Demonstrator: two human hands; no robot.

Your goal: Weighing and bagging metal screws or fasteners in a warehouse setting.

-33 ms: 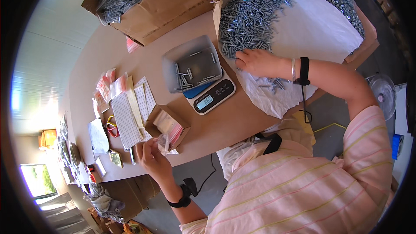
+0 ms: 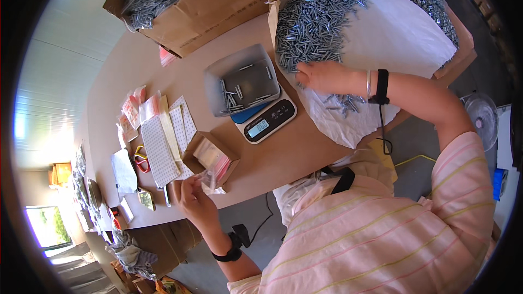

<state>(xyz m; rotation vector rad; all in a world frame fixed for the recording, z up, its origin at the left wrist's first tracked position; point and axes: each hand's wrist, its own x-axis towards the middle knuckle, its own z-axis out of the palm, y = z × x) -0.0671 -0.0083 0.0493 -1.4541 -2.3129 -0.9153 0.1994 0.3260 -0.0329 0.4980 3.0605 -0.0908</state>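
Observation:
My right hand (image 2: 326, 78) is at the near edge of a big pile of small grey metal pins (image 2: 313, 24), which lies on a white sheet (image 2: 389, 43). Its fingers are bent together, and what is between them is hidden. At the table's near edge my left hand (image 2: 196, 200) pinches a small clear plastic bag (image 2: 208, 182). This bag is beside an open cardboard box (image 2: 229, 167) of more small bags. Between my hands, a translucent grey bin (image 2: 213, 97) with several loose pins stands on a digital scale (image 2: 271, 122) with a lit display.
A large carton (image 2: 212, 19) of bagged metal parts stands at the back left. Dotted label sheets (image 2: 159, 149), red-and-yellow scissors (image 2: 141, 159) and small packed bags (image 2: 131, 110) lie at the left. Another heap of metal parts (image 2: 427, 5) is at the far right. A cable hangs from my right wrist.
Hardly anything differs. My right hand has shifted very slightly at the pile's edge, and the plastic bag in my left hand has tilted a little.

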